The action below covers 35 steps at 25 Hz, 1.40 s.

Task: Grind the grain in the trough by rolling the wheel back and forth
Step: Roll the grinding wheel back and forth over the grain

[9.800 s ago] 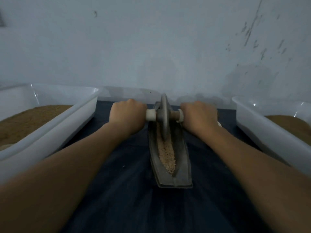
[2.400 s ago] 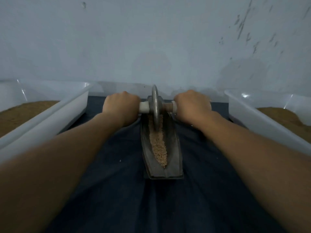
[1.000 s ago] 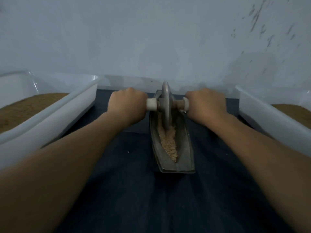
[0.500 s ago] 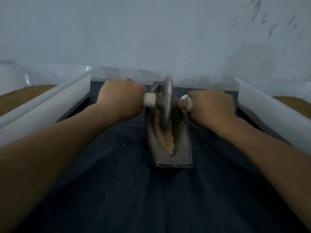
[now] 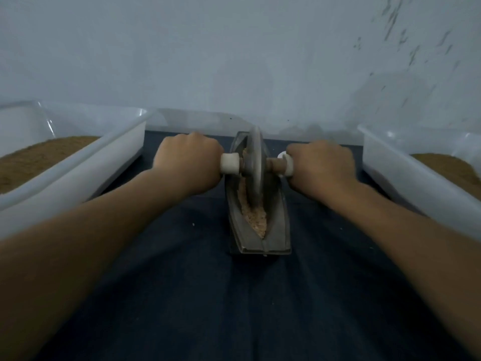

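Observation:
A grey boat-shaped trough [image 5: 276,230] lies lengthwise on a dark blue cloth [image 5: 208,295], with pale crushed grain [image 5: 256,220] heaped in its near half. A grey metal wheel [image 5: 255,168] stands upright in the groove around the trough's middle. A wooden axle with white end caps runs through the wheel. My left hand [image 5: 187,162] grips the left end of the axle. My right hand [image 5: 322,168] grips the right end. Both fists are curled tight, knuckles up.
A white plastic tub [image 5: 86,168] holding brown meal stands at the left, a second white tub [image 5: 406,183] with brown meal at the right. A pale wall rises close behind the trough. A few loose grains lie on the cloth.
The wheel has rolled from the far end of the trough toward me, reaching about its middle. Both hands came back with the axle, and less grain shows in front of the wheel.

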Each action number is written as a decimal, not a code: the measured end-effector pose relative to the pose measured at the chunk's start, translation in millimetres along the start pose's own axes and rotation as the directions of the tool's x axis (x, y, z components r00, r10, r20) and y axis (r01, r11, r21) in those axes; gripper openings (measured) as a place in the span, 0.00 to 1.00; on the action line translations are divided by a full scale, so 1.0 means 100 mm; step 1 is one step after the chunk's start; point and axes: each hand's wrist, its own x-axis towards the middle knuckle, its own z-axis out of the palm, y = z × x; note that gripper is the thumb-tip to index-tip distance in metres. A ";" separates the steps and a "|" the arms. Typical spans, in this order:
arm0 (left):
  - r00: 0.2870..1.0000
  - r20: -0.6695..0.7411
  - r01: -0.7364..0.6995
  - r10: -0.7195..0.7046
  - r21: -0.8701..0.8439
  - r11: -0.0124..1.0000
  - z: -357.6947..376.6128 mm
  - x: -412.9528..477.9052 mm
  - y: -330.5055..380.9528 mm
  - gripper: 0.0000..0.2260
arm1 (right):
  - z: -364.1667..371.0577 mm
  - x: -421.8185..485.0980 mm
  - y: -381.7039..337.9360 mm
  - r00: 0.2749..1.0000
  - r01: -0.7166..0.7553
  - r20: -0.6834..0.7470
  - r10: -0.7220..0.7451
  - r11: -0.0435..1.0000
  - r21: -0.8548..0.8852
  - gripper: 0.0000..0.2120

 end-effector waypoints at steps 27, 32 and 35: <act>0.997 -0.033 0.067 -0.067 0.014 0.998 0.10 0.13 0.04 0.02 | 0.04 0.18 -0.04 0.999 -0.007 0.045 0.008 1.000 -0.018 0.07; 1.000 0.015 -0.015 0.015 0.022 1.000 -0.01 0.12 0.01 0.03 | 0.00 0.16 0.04 0.987 0.043 0.152 -0.053 0.997 0.063 0.06; 0.971 -0.197 -0.132 0.139 0.046 0.990 -0.06 -0.27 -0.08 0.11 | -0.04 -0.32 0.12 0.976 0.115 -0.180 -0.121 0.992 -0.045 0.13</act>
